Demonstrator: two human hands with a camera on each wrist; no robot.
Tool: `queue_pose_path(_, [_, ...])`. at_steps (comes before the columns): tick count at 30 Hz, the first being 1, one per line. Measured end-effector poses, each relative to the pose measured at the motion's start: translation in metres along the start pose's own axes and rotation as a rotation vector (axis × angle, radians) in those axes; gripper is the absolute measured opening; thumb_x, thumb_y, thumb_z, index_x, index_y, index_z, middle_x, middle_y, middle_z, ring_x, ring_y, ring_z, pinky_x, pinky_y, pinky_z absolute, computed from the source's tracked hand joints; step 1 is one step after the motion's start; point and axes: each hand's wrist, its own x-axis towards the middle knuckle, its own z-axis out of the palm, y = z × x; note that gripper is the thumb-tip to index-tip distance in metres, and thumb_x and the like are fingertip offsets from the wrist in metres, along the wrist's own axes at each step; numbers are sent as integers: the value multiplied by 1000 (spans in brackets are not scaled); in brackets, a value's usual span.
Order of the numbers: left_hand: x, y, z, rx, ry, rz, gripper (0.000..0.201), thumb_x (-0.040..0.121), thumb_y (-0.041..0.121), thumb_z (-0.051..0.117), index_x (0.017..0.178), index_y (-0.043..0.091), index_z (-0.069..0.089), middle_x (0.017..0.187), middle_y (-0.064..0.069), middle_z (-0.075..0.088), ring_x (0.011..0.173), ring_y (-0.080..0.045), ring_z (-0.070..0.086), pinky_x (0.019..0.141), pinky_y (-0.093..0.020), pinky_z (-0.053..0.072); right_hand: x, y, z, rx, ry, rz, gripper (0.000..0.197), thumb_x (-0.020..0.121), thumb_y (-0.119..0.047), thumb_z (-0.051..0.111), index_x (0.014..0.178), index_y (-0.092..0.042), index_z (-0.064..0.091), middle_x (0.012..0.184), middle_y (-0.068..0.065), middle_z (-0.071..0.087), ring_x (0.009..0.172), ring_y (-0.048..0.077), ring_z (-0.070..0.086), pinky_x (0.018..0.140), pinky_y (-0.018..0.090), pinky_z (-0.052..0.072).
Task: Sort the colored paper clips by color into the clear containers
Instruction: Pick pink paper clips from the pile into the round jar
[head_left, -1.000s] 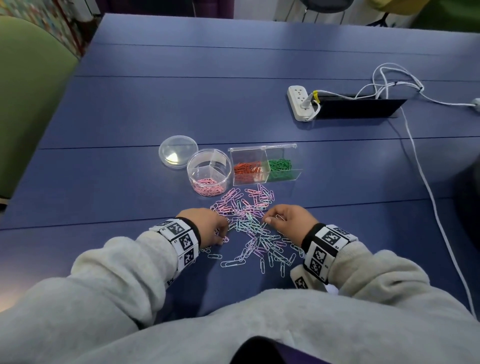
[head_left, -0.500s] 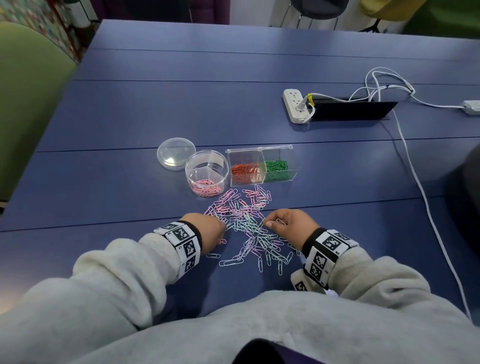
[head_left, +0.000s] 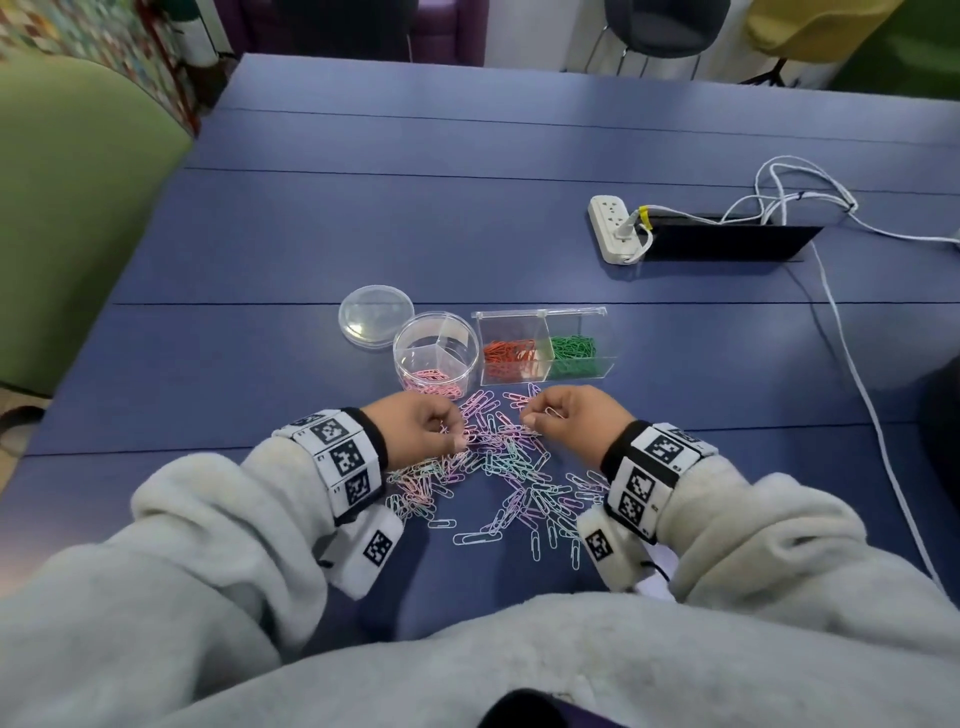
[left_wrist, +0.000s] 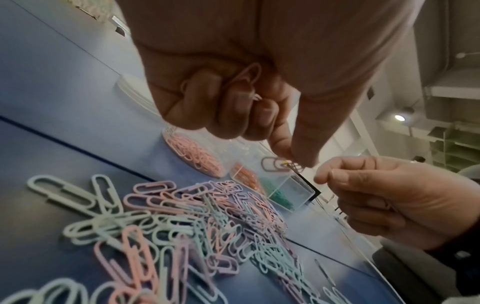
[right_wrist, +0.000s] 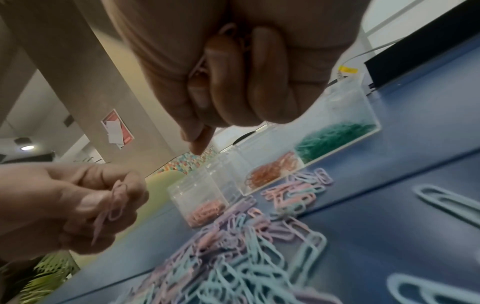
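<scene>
A pile of pastel paper clips in pink, lilac and pale blue lies on the blue table. My left hand is raised just over the pile's left side. Its thumb and forefinger pinch a lilac clip, and more pink clips sit in its curled fingers. My right hand hovers over the pile's right side with fingers curled round a pale clip. Beyond the pile stand a round clear container with pink clips and a rectangular clear box with orange clips and green clips.
A clear round lid lies behind the round container on its left. At the far right are a white power strip, white cables and a black slot. A green chair stands at the left table edge.
Both hands have lifted off the pile and moved slightly forward toward the containers. The left now pinches a clip in the air.
</scene>
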Motion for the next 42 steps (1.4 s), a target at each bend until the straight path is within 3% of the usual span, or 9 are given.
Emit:
queue_pose_path(3, [0,-6,-2,-158,34,-42,15,86,30,65,73,27,58,67,8,55,59,-10,46,66,-27,45,8,-15,-7,0,-9,-46,12,93,-26,58,88,-18,65,81,-12,58,76,1,51,84,23,41])
queue_pose_path(6, [4,-5,-9,-253,169,-106,16,88,27,62,75,21,57,67,7,56,58,-8,48,60,-20,43,17,-30,-11,-35,-31,-80,14,92,-28,58,91,-17,66,85,-13,58,77,3,52,81,23,43])
queue_pose_path(13, [33,4,-43,41,265,-154,10,89,22,59,80,20,55,69,10,51,70,-9,50,55,-14,35,55,-73,-13,-168,-88,-110,11,88,-24,62,78,-24,58,69,-8,55,56,5,48,51,17,42])
queue_pose_path(18, [48,12,-59,76,267,-136,21,89,25,59,70,24,51,67,10,49,67,-8,48,59,-19,38,78,-87,-18,-229,-52,-97,5,85,-24,64,81,-24,61,66,-10,53,62,10,51,54,20,43])
queue_pose_path(21, [50,5,-62,-200,256,-137,21,90,18,59,70,21,53,65,7,55,64,-9,52,64,-20,44,81,-84,-20,-176,-71,-82,8,86,-24,64,79,-23,60,65,-8,54,55,5,50,57,22,47])
queue_pose_path(25, [39,3,-55,-666,151,-193,25,97,11,44,73,15,43,49,4,38,31,-2,30,31,-12,22,74,-77,-17,-73,-140,-94,9,88,-21,63,80,-20,60,58,-8,50,31,-5,42,34,7,32])
queue_pose_path(34, [23,-5,-29,-1021,103,-261,23,98,13,38,75,14,42,46,7,36,33,-2,27,33,-8,18,56,-72,9,116,-311,-61,10,85,-30,69,80,-23,63,47,-6,43,35,6,34,37,15,31])
queue_pose_path(39, [22,-6,-28,-992,126,-253,23,99,13,37,76,15,40,52,4,35,34,-3,27,33,-11,18,55,-67,11,87,-249,-48,15,85,-32,68,79,-20,62,42,-8,44,29,1,34,34,11,29])
queue_pose_path(42, [26,-13,-36,-673,202,-254,21,98,19,43,78,17,42,60,2,36,40,-6,31,38,-16,25,56,-63,4,15,-168,-43,18,89,-30,63,76,-19,56,52,-7,46,28,0,37,33,9,30])
